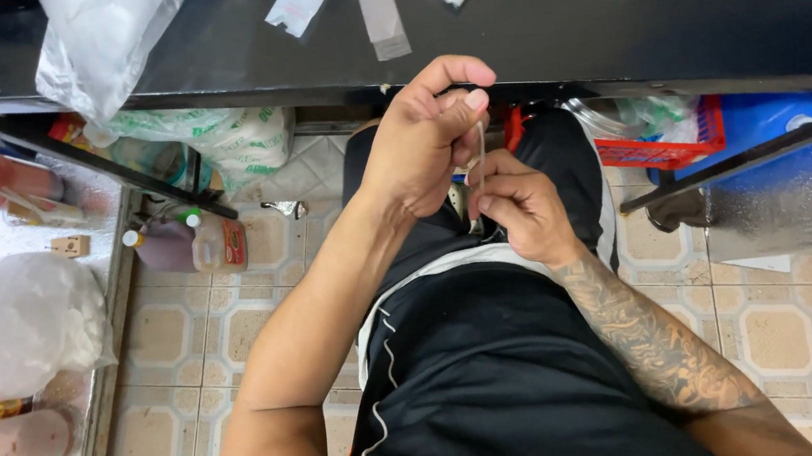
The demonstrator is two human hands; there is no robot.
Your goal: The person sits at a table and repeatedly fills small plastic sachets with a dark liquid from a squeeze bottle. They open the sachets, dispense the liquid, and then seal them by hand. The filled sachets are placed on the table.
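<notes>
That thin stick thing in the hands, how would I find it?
Start at the long black counter across the top, then drop to the two hands just below its edge. The thin pale strip stands upright, pinched between the left hand above and the right hand below. Nothing else there is so narrow.

Bare forearms, tattooed right forearm (654, 338), black shorts (502, 379) with white piping, no sleeves visible
</notes>
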